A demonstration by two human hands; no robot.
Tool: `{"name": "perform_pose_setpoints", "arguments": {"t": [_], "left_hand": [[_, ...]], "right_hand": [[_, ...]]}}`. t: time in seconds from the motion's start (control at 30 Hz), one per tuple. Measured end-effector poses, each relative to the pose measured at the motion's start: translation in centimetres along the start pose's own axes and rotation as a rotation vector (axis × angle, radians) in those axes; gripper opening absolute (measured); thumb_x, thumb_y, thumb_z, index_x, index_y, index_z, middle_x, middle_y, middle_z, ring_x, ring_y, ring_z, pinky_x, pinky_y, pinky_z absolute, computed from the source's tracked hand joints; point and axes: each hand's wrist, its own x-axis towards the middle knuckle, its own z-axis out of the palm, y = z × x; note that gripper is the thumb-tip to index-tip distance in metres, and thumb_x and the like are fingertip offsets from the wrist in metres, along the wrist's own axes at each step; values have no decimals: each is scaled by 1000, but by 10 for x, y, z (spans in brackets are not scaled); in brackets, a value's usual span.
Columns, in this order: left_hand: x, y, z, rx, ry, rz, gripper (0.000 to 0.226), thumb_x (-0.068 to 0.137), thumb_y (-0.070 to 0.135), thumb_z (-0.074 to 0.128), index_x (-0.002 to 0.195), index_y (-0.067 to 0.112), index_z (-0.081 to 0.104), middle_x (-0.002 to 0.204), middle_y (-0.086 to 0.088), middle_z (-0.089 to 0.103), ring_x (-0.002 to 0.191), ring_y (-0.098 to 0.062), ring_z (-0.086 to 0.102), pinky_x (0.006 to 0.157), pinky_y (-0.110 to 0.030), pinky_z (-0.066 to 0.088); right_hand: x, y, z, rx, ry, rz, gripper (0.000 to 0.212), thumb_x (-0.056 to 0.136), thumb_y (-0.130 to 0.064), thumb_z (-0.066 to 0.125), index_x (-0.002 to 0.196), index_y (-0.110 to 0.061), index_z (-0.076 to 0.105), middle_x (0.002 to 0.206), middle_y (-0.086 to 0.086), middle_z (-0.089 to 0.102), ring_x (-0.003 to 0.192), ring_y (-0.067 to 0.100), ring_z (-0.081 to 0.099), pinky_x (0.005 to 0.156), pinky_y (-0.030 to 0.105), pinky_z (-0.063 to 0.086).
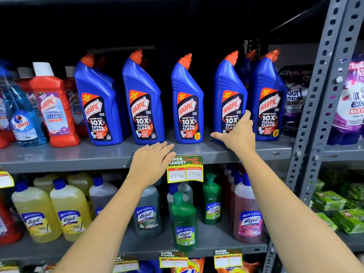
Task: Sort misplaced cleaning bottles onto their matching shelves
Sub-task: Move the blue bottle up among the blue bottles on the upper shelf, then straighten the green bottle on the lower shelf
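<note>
Several blue Harpic bottles with orange caps stand in a row on the grey middle shelf (78, 156). My right hand (237, 134) wraps the lower front of the fourth blue Harpic bottle (228, 85), thumb at its left base and fingers on its right side, next to the fifth bottle (267, 95). My left hand (151, 164) lies flat on the shelf's front edge, holding nothing, just below the second bottle (143, 103) and third bottle (187, 103). At the left stand red Harpic bathroom cleaner bottles (53, 107) and a blue Colin spray bottle (21, 119).
The lower shelf carries Lizol bottles: yellow (35, 213), grey (146, 211), green (184, 223) and pink (248, 213). A price tag (185, 170) hangs from the shelf edge. Purple Surf Excel pouches (295, 95) sit right of the row, beside a perforated upright post (319, 95).
</note>
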Motion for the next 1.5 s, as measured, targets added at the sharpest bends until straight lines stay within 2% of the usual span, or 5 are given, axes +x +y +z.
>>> {"name": "perform_pose_setpoints", "arguments": {"t": [0.47,0.63,0.87,1.07,1.5], "left_hand": [[-3,-1,-3,-138,82,0,53,100,46,30,124,15,64,128,-6,63,117,-22,59,102,-42,38],[-81,14,20,-210,498,-179,38,98,19,48,135,18,55,150,-25,28,136,-39,33,110,-40,25],[-246,32,114,-358,-200,-233,49,103,42,29,135,16,56,145,-13,44,133,-31,39,106,-47,35],[-271,15,172,-145,-655,-134,60,101,51,12,138,21,50,140,-6,53,135,-24,35,106,-49,33],[-291,3,191,-225,-713,-114,57,101,54,23,149,24,33,156,-5,30,144,-21,18,114,-44,7]], "right_hand": [[-7,7,1,83,52,-122,124,70,-49,81,154,-11,-1,152,18,33,133,35,44,102,47,42],[-74,45,14,450,443,-362,66,88,-15,64,144,1,33,139,14,41,128,33,46,110,46,37],[-189,138,94,327,16,-149,52,83,-18,63,131,-11,45,120,3,49,106,25,54,93,49,46],[-222,152,135,132,-459,92,98,75,-41,79,150,-12,23,141,9,42,136,23,38,109,37,36],[-242,138,204,156,-275,345,93,62,-38,86,135,-27,29,127,-5,53,117,22,58,81,35,49]]}}
